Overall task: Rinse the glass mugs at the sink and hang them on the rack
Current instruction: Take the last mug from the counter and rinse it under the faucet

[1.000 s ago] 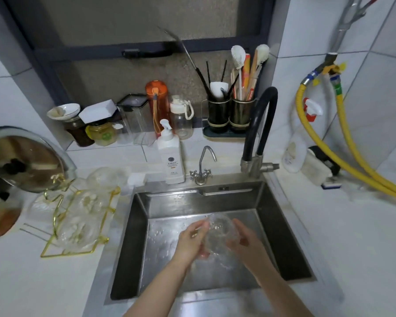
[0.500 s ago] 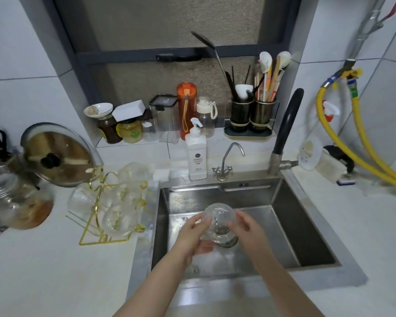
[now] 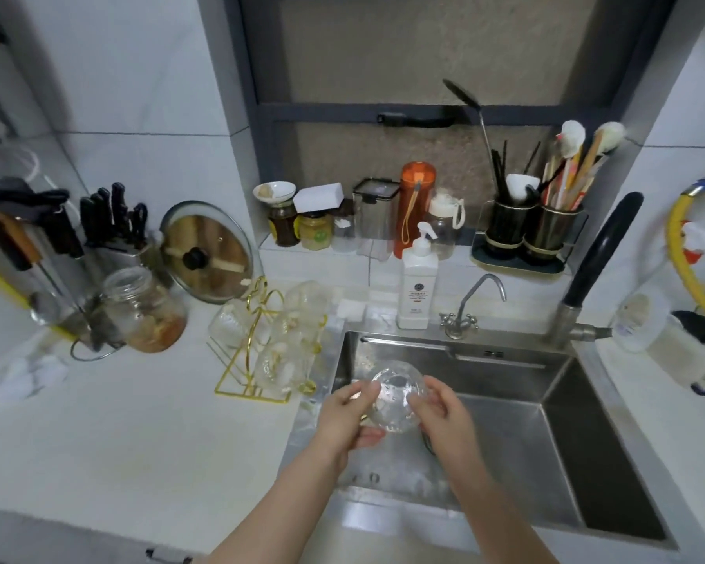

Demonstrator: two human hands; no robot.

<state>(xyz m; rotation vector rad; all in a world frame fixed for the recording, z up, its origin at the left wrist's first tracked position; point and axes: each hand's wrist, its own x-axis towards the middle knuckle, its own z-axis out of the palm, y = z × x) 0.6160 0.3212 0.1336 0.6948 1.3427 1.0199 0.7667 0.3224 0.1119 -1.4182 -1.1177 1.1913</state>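
Head view: left hand (image 3: 344,421) and right hand (image 3: 444,417) both grip one glass mug (image 3: 395,394), fingers curled round its sides — held over the sink's (image 3: 505,421) left end, near the gold rack (image 3: 261,360) carrying other mugs.

This is a home kitchen, seen at its washing-up corner. A stainless steel sink (image 3: 546,421) is set into a white counter (image 3: 119,421), with a black-necked tap (image 3: 599,254) and a small second tap (image 3: 471,307) behind it. White tiles cover the walls. A pump bottle of dish soap (image 3: 418,278) stands at the sink's back edge. On the ledge under a dark-framed window (image 3: 424,54) sit jars, an orange bottle (image 3: 416,209) and two holders full of chopsticks and utensils (image 3: 534,225). To the left stand a knife block (image 3: 110,230), a glass pot lid (image 3: 206,254) propped upright and a gold wire rack (image 3: 269,352) holding clear glass mugs.
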